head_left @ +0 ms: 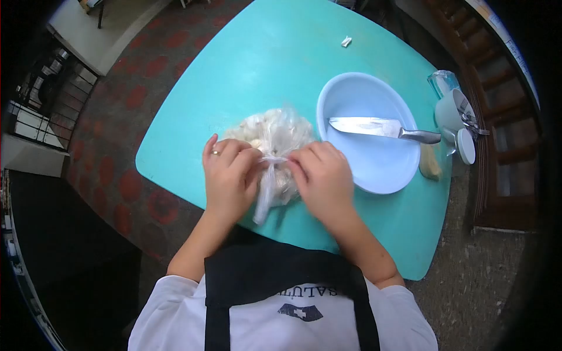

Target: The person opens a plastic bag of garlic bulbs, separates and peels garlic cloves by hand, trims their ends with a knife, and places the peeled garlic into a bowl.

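Across the middle of the view spread a turquoise tabletop [193,134] with rounded corners, its far edge cut off at the top; patterned dark floor [132,146] showed to the left and a brown wooden piece of furniture [503,134] to the right, both fading into the lens's black rim. A pale oval basin [369,167] stood right of centre, with a knife [374,126] lying over it, its metal handle reaching past the rim. Left of the basin, near the close edge, sat a clear plastic bag [275,128] of whitish pieces, too blurred by the film to identify. Both hands were closed on its gathered neck: the left hand [231,175], wearing a ring [216,152], and the right hand [322,175] pinched it from opposite sides, fingertips partly hidden. Beyond the basin, a white container [449,110] held utensils, hard to make out. Smallest was a white scrap [346,41] near the far edge.
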A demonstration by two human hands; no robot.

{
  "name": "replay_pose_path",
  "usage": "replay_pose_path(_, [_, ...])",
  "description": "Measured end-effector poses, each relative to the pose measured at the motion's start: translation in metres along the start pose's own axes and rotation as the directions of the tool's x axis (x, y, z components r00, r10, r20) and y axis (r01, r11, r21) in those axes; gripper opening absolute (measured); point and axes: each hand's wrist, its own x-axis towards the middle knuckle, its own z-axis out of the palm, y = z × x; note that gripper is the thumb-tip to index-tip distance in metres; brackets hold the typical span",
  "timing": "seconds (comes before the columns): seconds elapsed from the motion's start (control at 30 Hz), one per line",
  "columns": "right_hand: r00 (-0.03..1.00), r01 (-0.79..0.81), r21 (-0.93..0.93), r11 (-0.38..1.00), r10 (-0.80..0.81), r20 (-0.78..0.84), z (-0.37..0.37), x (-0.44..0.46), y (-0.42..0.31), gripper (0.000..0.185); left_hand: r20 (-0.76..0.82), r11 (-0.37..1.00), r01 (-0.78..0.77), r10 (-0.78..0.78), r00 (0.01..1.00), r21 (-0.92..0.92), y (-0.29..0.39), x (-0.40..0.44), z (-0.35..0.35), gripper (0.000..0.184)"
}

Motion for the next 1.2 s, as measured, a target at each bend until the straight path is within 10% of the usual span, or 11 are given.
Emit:
replay_pose_path(0.27, [0.972, -0.196, -0.168, 0.966, 0.169, -0.160, -0.032, -0.015, 0.017, 0.021, -0.193, 0.743, 0.379, -0.556, 0.809, -0.551, -0.053, -0.014, -0.015, 0.014])
replay_pose_path(0.37, [0.974, -0.108, -0.103, 0.989, 0.085, -0.208, -0.033, 0.002, 0.003, 0.042, -0.296, 0.930, 0.118, -0.229, 0.927, -0.348, -0.023, 0.014, -0.030, 0.018])
replay_pose_path(0.47, [0.997, 0.053, 0.088, 0.995, -0.049, -0.057, -0.016, 0.015, -0.010, 0.057, 0.071, 0.995, -0.069, 0.074, 0.995, -0.073, 0.001, 0.027, -0.032, 0.017])
replay_pose_path(0.57, [0.992, -0.024, 0.047, 0.999, 0.017, 0.127, -0.020, 0.009, -0.012, 0.040, 0.314, 0.960, -0.114, 0.194, 0.929, -0.258, -0.012, 0.027, -0.033, 0.019])
replay_pose_path(0.73, [0.989, -0.132, 0.132, 0.982, 0.121, 0.088, -0.044, -0.010, 0.015, 0.007, 0.367, 0.665, 0.396, -0.192, 0.910, -0.633, -0.035, -0.001, -0.051, 0.016])
replay_pose_path(0.83, [0.982, -0.114, -0.216, 0.970, 0.142, 0.121, -0.044, -0.017, 0.011, 0.010, 0.223, 0.858, 0.033, 0.097, 0.970, -0.513, -0.036, 0.002, -0.060, 0.016])
replay_pose_path(0.93, [0.993, -0.098, -0.181, 0.979, 0.085, -0.076, -0.038, -0.010, -0.005, 0.015, 0.121, 0.915, -0.228, 0.281, 0.952, -0.334, -0.011, 0.014, -0.070, 0.016])
replay_pose_path(1.03, [0.966, 0.256, 0.112, 0.960, -0.250, -0.062, -0.030, -0.009, -0.006, 0.022, 0.093, 0.629, -0.185, 0.382, 0.920, -0.755, 0.005, 0.003, -0.062, 0.016])
replay_pose_path(1.2, [0.957, 0.026, 0.251, 0.968, -0.097, 0.274, -0.023, -0.006, -0.019, 0.020, 0.681, 0.877, 0.198, 0.179, 0.710, -0.437, 0.022, 0.002, -0.070, 0.018])
